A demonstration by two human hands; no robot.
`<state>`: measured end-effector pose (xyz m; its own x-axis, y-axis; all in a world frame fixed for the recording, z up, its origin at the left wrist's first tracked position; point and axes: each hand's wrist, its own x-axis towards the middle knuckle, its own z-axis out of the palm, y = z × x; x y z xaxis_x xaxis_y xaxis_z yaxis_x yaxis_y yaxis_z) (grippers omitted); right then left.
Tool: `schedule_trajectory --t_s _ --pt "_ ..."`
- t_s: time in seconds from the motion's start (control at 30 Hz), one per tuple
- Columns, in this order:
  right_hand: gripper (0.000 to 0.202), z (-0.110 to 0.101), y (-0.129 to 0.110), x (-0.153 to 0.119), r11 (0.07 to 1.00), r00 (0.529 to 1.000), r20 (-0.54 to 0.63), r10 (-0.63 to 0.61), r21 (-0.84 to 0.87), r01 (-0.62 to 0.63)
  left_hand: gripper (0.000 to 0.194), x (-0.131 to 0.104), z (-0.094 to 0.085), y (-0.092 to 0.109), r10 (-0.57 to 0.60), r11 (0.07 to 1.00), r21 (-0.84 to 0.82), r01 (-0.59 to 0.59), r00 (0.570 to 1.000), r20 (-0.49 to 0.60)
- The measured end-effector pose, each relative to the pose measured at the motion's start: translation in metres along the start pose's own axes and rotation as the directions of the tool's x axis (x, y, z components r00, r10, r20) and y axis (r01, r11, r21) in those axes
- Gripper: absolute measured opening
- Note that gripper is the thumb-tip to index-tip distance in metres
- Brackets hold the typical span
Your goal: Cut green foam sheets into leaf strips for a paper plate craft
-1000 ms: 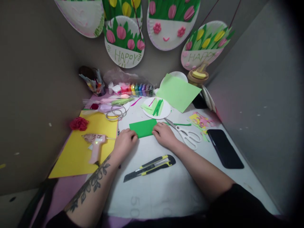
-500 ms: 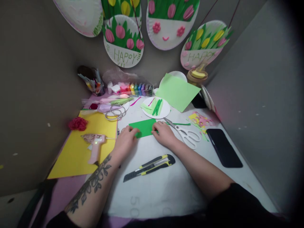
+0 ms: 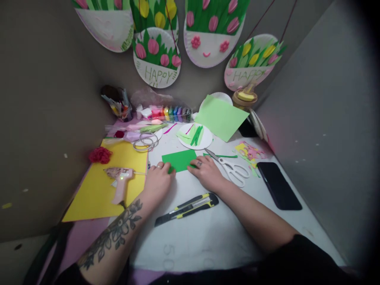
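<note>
A small dark green sheet of paper (image 3: 179, 160) lies on the white table cover between my two hands. My left hand (image 3: 160, 178) rests at its near left corner with curled fingers and grips the edge. At the near right corner, my right hand (image 3: 207, 172) has its fingers bent over the paper's edge. The fingertips of both hands are partly hidden. Just right of my right hand lie open scissors (image 3: 234, 170) with white handles, by a thin green strip (image 3: 227, 156). A black and yellow utility knife (image 3: 187, 209) lies nearer, its blade pointing left.
A pink glue gun (image 3: 122, 185) lies on yellow paper (image 3: 89, 204) at left. A paper plate (image 3: 208, 143) with green strips stands beyond my hands, near a light green sheet (image 3: 222, 116). A black phone (image 3: 279, 185) lies at right. Decorated plates (image 3: 212, 49) hang behind.
Both hands have slid slightly toward me to the paper's near corners, uncovering more of its right side. The view has tilted up a little.
</note>
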<state>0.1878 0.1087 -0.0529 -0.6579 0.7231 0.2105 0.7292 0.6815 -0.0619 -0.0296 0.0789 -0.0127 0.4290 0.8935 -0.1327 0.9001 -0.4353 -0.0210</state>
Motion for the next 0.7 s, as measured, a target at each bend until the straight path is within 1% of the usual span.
schedule_trajectory --t_s 0.1,0.2,0.3,0.43,0.53,0.6,0.67,0.7 --pt "0.027 -0.001 0.004 -0.011 0.993 0.992 0.050 0.118 0.005 -0.119 0.028 -0.008 -0.009 0.002 -0.077 0.997 0.024 0.076 0.996 0.042" --pt "0.029 -0.001 0.007 -0.017 0.980 0.977 0.076 0.198 -0.011 -0.198 0.032 -0.013 -0.014 0.003 -0.136 0.990 0.048 0.132 0.987 0.088" --pt "0.028 -0.001 0.009 -0.018 0.969 0.967 0.071 0.246 -0.038 -0.244 0.031 -0.015 -0.015 0.001 -0.142 0.989 0.062 0.135 0.983 0.115" --pt "0.027 -0.001 0.011 -0.017 0.959 0.958 0.066 0.280 -0.065 -0.276 0.031 -0.015 -0.012 -0.003 -0.133 0.990 0.056 0.127 0.985 0.110" --pt "0.028 -0.001 0.012 -0.017 0.959 0.959 0.037 0.283 -0.042 -0.281 0.028 -0.014 -0.007 -0.006 -0.154 0.988 0.042 0.151 0.984 0.085" --pt "0.029 -0.001 0.013 -0.017 0.957 0.957 0.016 0.289 -0.014 -0.289 0.030 -0.013 -0.004 -0.006 -0.178 0.984 0.031 0.177 0.984 0.028" --pt "0.029 -0.001 0.014 -0.017 0.953 0.953 0.003 0.302 0.014 -0.302 0.036 -0.012 -0.002 -0.004 -0.162 0.987 0.018 0.162 0.986 -0.032" --pt "0.029 -0.002 0.013 -0.017 0.949 0.950 -0.008 0.313 0.030 -0.313 0.038 -0.012 0.000 -0.002 -0.138 0.990 0.014 0.139 0.989 -0.046"
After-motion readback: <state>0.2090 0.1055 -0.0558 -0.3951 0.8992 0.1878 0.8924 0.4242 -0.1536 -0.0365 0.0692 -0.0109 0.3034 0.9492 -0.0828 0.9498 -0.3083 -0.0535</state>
